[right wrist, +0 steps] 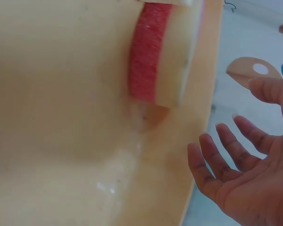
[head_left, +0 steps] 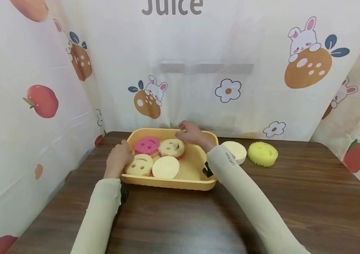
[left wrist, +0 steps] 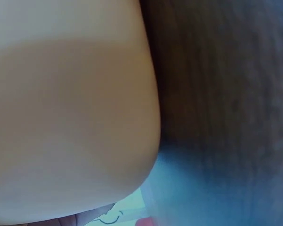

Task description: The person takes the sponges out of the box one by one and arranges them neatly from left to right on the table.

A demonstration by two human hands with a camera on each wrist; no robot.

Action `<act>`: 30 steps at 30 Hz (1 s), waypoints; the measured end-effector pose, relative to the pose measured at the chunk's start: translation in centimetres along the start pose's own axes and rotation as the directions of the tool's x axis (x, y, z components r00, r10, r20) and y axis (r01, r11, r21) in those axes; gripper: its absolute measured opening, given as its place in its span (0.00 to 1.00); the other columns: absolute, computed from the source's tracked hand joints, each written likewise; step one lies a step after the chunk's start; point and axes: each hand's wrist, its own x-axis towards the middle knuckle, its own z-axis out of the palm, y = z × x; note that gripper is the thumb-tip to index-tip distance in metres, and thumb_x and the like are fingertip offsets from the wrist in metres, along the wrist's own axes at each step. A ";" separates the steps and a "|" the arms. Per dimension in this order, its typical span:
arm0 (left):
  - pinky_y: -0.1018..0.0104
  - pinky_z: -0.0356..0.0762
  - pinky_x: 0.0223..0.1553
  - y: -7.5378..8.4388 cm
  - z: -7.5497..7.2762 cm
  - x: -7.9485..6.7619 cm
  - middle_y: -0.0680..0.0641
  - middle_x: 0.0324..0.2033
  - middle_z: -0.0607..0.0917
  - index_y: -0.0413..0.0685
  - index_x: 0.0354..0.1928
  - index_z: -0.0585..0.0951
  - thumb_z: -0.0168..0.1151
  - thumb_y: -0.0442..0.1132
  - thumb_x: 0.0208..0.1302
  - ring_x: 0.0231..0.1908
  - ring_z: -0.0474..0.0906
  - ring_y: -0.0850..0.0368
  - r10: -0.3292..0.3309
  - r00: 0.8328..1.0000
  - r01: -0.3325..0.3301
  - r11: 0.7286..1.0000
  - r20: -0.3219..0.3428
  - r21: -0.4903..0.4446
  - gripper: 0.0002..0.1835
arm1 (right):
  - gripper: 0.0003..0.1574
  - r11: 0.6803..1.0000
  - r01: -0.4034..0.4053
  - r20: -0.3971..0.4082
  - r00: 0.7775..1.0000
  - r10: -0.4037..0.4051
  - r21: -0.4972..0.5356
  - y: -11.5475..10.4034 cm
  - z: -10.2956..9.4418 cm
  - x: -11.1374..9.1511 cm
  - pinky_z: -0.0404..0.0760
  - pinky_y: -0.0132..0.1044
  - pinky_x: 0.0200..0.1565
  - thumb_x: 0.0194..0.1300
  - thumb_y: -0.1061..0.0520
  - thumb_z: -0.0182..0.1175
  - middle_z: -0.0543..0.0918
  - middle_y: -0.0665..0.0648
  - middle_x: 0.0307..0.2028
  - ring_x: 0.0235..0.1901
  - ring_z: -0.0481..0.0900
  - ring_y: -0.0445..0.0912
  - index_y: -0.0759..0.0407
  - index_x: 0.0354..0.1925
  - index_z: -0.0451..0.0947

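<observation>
A yellow plastic tray (head_left: 168, 182) sits near the back of the table with several round sponges in it. My left hand (head_left: 118, 160) holds the tray's left rim; the left wrist view shows mostly the tray's outer wall (left wrist: 75, 117). Over the back rim, my right hand (head_left: 192, 134) is held with fingers spread and loosely bent, nothing in them. Inside are a pink smiley sponge (head_left: 147, 145), a cream smiley sponge with a red layer (head_left: 171, 147), another cream smiley sponge (head_left: 140, 165) at front left, and a plain cream round (head_left: 166, 167).
Right of the tray on the dark wooden table (head_left: 173, 218) lie a plain cream round (head_left: 236, 151), partly behind my right sleeve, and a yellow scalloped sponge (head_left: 262, 154). A printed curtain (head_left: 196, 102) hangs along the table's back and sides.
</observation>
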 end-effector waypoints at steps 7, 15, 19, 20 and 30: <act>0.43 0.78 0.41 0.2 -0.2 0.0 0.28 0.45 0.80 0.29 0.59 0.64 0.49 0.42 0.70 0.41 0.80 0.37 -0.005 1.000 0.005 1.000 0.013 -0.004 0.25 | 0.32 1.000 -0.010 0.014 1.000 0.011 -0.030 0.2 0.6 -0.2 0.73 0.49 0.64 0.68 0.48 0.57 0.76 0.67 0.62 0.63 0.74 0.58 0.64 0.63 0.70; 0.43 0.78 0.40 0.3 -0.3 0.1 0.27 0.43 0.80 0.29 0.56 0.65 0.49 0.42 0.70 0.39 0.80 0.37 0.001 1.000 -0.001 1.000 -0.012 -0.003 0.23 | 0.31 0.999 0.003 0.023 1.000 -0.002 -0.034 0.3 0.8 0.2 0.73 0.50 0.64 0.68 0.48 0.58 0.76 0.67 0.62 0.63 0.74 0.59 0.64 0.62 0.70; 0.46 0.78 0.38 0.2 -0.2 0.1 0.29 0.41 0.80 0.29 0.57 0.65 0.49 0.41 0.69 0.36 0.78 0.40 -0.012 1.000 0.012 1.000 0.011 0.001 0.23 | 0.31 0.999 0.006 0.036 0.999 -0.005 -0.053 0.5 1.1 0.3 0.73 0.49 0.64 0.67 0.47 0.58 0.76 0.66 0.62 0.63 0.74 0.58 0.63 0.61 0.70; 0.46 0.78 0.37 0.2 -0.1 0.2 0.30 0.41 0.80 0.29 0.57 0.65 0.50 0.41 0.69 0.35 0.78 0.41 -0.014 1.000 0.014 1.000 0.013 0.004 0.23 | 0.31 0.999 0.007 0.040 0.999 -0.004 -0.054 0.5 1.2 0.3 0.73 0.49 0.64 0.67 0.47 0.58 0.76 0.66 0.62 0.63 0.74 0.58 0.63 0.61 0.70; 0.44 0.78 0.38 0.1 0.0 -0.1 0.27 0.44 0.79 0.29 0.55 0.65 0.48 0.41 0.70 0.39 0.80 0.37 0.010 1.000 -0.010 1.000 0.002 0.009 0.22 | 0.33 0.998 -0.009 0.091 0.996 0.015 -0.062 0.6 1.5 -0.2 0.71 0.49 0.66 0.68 0.45 0.57 0.75 0.65 0.64 0.65 0.73 0.58 0.62 0.64 0.69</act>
